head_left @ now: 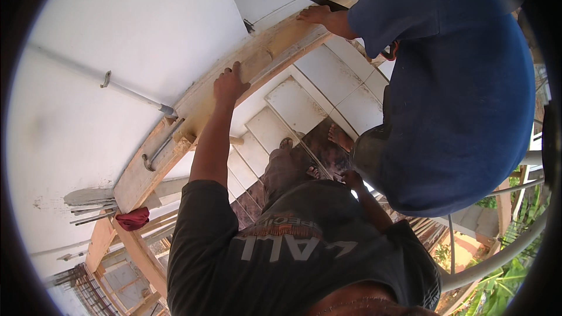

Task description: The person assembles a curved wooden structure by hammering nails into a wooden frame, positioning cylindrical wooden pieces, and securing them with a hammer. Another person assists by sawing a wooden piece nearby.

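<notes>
The left hand [231, 86] rests, fingers loosely spread, on a wooden beam [257, 64] beside a white wall [158, 17]; the right hand's [352, 179] grip is unclear. Probably heavy and stiff, the beam suits edge holds.

Wide downward fisheye view from head

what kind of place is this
Probably a house stairwell being built or repaired: a long wooden beam lies along the wall above tiled steps, bare metal rods jut from a rough wall patch, and what looks like a handsaw sits by the beam.
</notes>
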`<state>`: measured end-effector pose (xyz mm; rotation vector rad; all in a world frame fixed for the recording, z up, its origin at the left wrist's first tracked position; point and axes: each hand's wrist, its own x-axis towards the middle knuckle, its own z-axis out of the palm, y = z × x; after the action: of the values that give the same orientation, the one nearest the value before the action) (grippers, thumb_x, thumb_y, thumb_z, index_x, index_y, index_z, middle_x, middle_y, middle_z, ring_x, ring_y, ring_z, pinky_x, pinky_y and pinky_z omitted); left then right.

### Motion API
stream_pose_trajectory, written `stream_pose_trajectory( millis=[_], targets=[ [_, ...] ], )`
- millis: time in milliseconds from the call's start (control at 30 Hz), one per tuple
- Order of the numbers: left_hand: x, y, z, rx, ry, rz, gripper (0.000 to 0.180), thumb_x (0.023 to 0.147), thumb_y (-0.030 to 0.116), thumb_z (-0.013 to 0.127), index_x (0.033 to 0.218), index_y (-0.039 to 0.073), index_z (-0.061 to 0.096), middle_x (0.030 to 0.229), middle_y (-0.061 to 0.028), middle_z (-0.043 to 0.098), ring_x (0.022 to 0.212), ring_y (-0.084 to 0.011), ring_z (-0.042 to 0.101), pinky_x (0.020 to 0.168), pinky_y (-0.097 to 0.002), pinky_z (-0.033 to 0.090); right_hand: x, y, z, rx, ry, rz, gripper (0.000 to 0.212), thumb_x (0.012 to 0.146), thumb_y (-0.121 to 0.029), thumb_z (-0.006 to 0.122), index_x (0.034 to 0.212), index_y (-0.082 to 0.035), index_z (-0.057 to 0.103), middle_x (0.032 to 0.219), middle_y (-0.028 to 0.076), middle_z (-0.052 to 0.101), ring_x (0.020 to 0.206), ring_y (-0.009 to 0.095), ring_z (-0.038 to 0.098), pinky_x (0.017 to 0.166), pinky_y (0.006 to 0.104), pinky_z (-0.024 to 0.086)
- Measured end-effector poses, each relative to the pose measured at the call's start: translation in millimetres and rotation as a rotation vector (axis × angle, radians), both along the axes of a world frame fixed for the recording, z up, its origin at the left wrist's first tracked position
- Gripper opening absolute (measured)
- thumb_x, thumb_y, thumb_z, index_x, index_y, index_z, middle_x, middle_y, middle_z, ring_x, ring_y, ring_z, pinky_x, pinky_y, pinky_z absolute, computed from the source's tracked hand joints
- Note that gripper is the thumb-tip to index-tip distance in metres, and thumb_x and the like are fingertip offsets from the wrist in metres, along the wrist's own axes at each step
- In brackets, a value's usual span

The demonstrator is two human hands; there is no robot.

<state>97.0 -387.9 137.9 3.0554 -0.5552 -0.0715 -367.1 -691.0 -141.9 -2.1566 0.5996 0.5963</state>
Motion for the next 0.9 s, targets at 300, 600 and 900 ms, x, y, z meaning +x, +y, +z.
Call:
stream_pose_trajectory(
  millis=[300,600,900],
  targets=[
    [-2,-1,5,-0.039,0.003,0.010,0.077,0.075,0.043,0.077,0.142,0.019,0.047,0.120,-0.0152,0.064,0.108,-0.0336,0.066,0.089,-0.0461,0.056,-13,-25,-13,-0.077,-0.096,0.113,0.039,0.077,-0.013,0.071,0.115,-0.006,0.073,0.091,0.015,0.074,0.067,0.024,0.071,0.060,0.0379,0.057],
    [-2,0,3,-0.065,0.032,0.025,0.075,0.076,0.040,0.077,0.142,0.019,0.047,0.118,-0.0142,0.065,0.106,-0.0323,0.066,0.087,-0.0460,0.056,0,-22,8,0.040,-0.015,0.035,0.041,0.076,-0.013,0.073,0.117,-0.005,0.073,0.098,0.017,0.074,0.077,0.025,0.073,0.065,0.0383,0.058],
    [-4,-2,7,-0.012,0.030,0.010,0.077,0.076,0.040,0.076,0.144,0.018,0.046,0.119,-0.0156,0.064,0.107,-0.0324,0.066,0.087,-0.0456,0.056,6,-12,-13,0.116,0.085,-0.054,0.043,0.076,-0.014,0.073,0.118,-0.005,0.072,0.096,0.015,0.076,0.072,0.023,0.073,0.066,0.0367,0.058]
  ],
)
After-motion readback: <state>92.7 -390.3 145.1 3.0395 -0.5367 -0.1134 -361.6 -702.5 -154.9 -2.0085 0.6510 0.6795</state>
